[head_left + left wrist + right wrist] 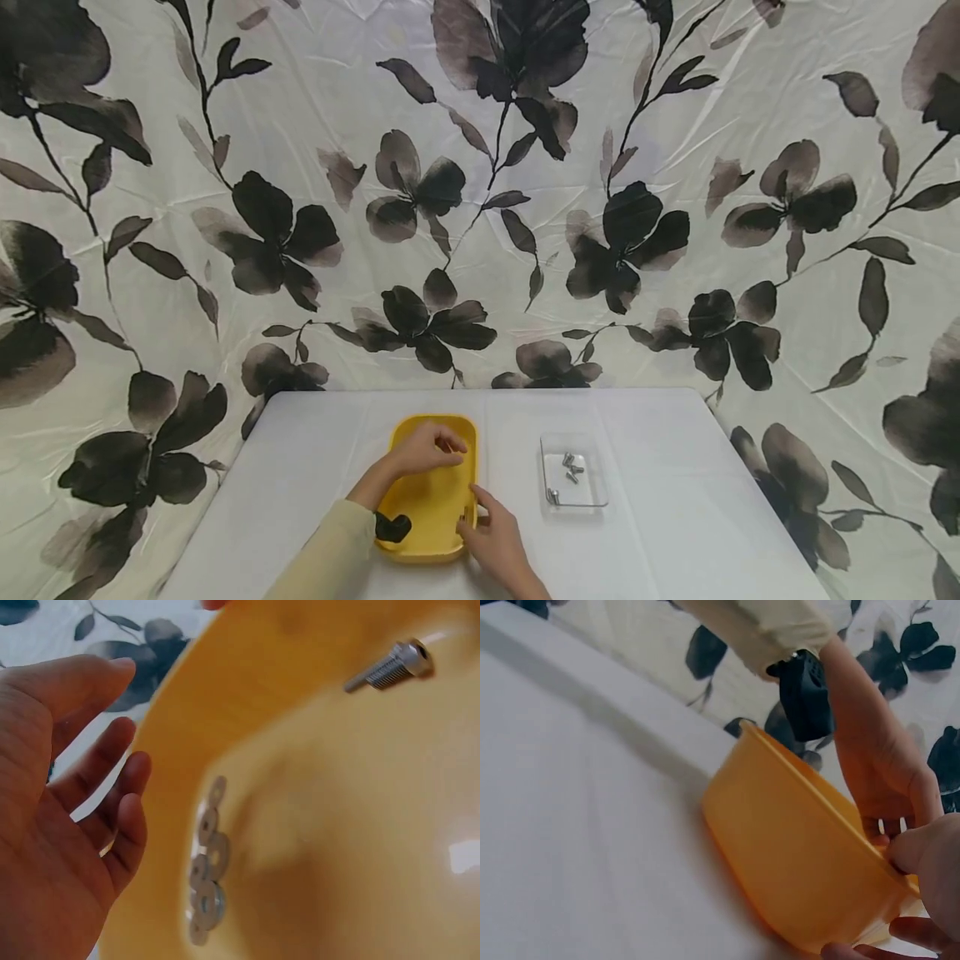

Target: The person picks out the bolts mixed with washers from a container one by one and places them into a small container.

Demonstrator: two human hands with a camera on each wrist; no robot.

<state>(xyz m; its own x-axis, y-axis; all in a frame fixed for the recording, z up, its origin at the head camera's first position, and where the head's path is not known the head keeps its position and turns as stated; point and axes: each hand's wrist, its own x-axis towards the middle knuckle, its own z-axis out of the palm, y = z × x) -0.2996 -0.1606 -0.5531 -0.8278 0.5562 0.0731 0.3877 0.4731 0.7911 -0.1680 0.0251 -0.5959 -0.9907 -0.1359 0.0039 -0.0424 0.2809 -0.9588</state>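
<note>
A yellow tub (427, 508) stands on the table, left of its middle. My left hand (426, 448) hovers over its far half, fingers loosely bent and nothing between them; the left wrist view shows the same hand (75, 795) beside the tub's wall. At the tub's near right side my right hand (497, 533) grips the rim, thumb over the inside and fingers outside. Several flat washers (206, 900) lie in a row along the tub's inner edge. A metal hex socket screw (397, 667) lies inside the tub too, away from the washers.
A clear plastic box (591, 503) holding several metal screws (573, 469) stands right of the tub. The white table (660, 533) ends at a hanging floral cloth (480, 250). A black wrist device (392, 527) on the left arm overlaps the tub's near left corner.
</note>
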